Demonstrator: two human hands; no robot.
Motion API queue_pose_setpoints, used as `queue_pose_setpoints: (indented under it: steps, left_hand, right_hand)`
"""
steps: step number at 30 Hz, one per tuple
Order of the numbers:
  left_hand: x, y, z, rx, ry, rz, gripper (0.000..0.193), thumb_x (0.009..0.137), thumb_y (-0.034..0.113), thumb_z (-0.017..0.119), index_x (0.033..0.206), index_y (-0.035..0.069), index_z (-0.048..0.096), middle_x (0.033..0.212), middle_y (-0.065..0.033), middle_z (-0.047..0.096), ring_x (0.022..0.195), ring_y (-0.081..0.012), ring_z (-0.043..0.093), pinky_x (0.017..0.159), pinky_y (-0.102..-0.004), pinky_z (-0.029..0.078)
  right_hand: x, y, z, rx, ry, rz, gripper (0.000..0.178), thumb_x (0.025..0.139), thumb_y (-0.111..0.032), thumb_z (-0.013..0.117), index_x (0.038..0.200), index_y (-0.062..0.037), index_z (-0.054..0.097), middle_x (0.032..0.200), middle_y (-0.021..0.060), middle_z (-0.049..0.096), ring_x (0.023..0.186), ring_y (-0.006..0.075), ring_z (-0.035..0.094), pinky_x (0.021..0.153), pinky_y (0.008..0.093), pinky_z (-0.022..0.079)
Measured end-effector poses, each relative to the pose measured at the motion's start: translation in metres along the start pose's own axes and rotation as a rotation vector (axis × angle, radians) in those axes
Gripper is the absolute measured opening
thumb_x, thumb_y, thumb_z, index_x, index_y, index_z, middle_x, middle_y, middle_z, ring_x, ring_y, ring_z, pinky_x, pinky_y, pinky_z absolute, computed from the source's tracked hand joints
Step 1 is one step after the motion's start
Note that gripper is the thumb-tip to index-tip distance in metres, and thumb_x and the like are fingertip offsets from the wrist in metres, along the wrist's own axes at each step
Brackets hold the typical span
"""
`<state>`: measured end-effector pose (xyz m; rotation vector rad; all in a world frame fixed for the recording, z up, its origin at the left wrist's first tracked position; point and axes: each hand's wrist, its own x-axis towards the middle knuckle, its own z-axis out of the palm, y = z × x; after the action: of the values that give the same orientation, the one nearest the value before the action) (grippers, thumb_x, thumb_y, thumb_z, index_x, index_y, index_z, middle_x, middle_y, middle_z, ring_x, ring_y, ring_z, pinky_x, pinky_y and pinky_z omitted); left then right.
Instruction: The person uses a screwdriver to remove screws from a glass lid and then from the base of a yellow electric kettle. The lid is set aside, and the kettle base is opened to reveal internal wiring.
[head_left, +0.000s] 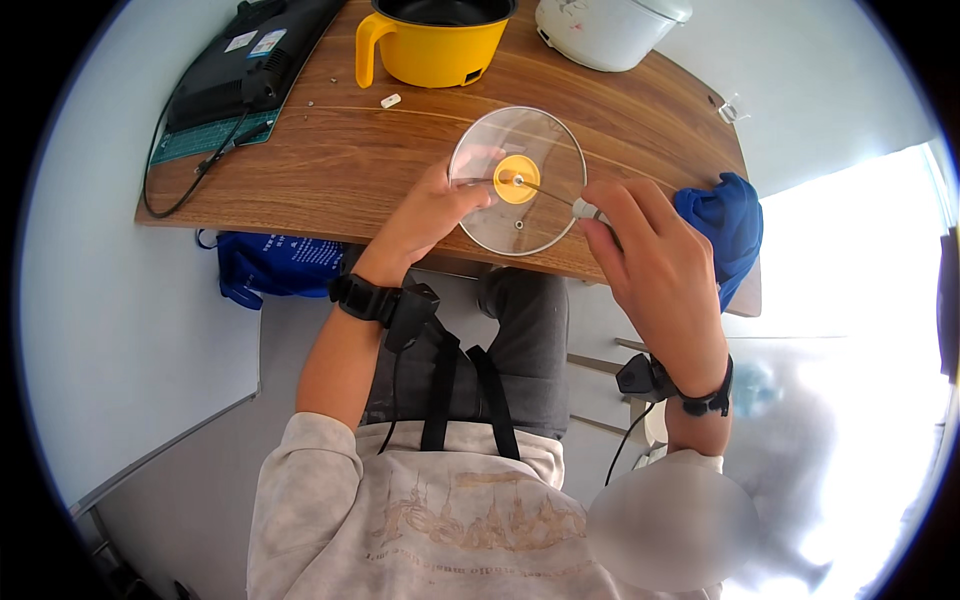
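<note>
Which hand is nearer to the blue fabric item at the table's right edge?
Right. The right hand, gripping the screwdriver, is just left of the blue fabric item; the left hand, holding the glass lid, is much farther left.

Lid (548, 162) glossy glass; disc (516, 191) smooth plastic; table (310, 175) wood-grained.

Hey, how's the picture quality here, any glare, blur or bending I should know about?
Head view: strong glare bleaches the right side nearly white; head view: the table bends along its edges, fisheye style, and the corners go black; head view: a smooth oval blur hides part of the lower right, while the glass lid and screwdriver look fairly sharp.
</note>
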<state>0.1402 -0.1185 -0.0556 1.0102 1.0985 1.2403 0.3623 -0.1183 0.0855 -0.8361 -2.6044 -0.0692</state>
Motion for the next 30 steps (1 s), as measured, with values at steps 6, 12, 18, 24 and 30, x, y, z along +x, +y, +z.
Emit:
queue_pose_setpoints:
  steps: [6,12,18,24,30]
  left_hand:
    - [0.0,-0.001,-0.003,-0.028,-0.004,-0.008,0.05,0.094,0.003,0.058,0.143,0.01,0.052,0.128,-0.0118,0.061,0.116,-0.0169,0.06,0.102,-0.027,0.048]
    - [0.002,-0.004,-0.003,-0.096,0.005,-0.013,0.05,0.092,0.001,0.057,0.142,0.007,0.051,0.136,-0.0141,0.057,0.121,-0.0216,0.061,0.109,-0.0318,0.048]
    - [-0.001,-0.002,-0.001,-0.16,-0.015,0.021,0.048,0.09,-0.002,0.052,0.138,0.003,0.053,0.143,-0.0148,0.052,0.124,-0.0245,0.059,0.109,-0.0371,0.049]
    - [-0.001,0.003,0.0,-0.14,-0.028,0.025,0.047,0.089,-0.004,0.049,0.135,0.0,0.053,0.148,-0.0148,0.047,0.128,-0.0255,0.055,0.108,-0.0398,0.051]
    - [-0.004,0.012,0.006,-0.141,-0.015,0.025,0.047,0.088,-0.006,0.05,0.135,0.001,0.053,0.148,-0.0143,0.047,0.126,-0.0245,0.056,0.106,-0.0396,0.053]
  right_hand:
    - [-0.012,0.003,0.0,0.131,-0.017,0.031,0.03,0.081,0.004,0.073,0.109,-0.0069,0.065,0.116,0.0104,0.06,0.094,0.0318,0.065,0.079,0.0396,0.054]
    - [-0.033,0.02,0.004,0.162,0.02,0.046,0.028,0.081,0.005,0.07,0.106,-0.0046,0.065,0.107,0.0122,0.066,0.097,0.0315,0.065,0.081,0.0402,0.055]
    - [-0.063,0.046,0.019,0.207,0.268,0.443,0.019,0.087,-0.004,0.071,0.105,-0.0054,0.067,0.1,0.0129,0.071,0.091,0.0312,0.068,0.082,0.0345,0.053]
    - [-0.085,0.107,0.05,0.09,0.303,0.691,0.019,0.09,-0.01,0.07,0.107,-0.0066,0.064,0.094,0.0133,0.071,0.084,0.0324,0.069,0.077,0.0351,0.052]
    - [-0.097,0.143,0.071,0.029,0.299,0.669,0.017,0.09,-0.011,0.069,0.105,-0.0063,0.062,0.093,0.0145,0.071,0.085,0.0355,0.068,0.076,0.0377,0.052]
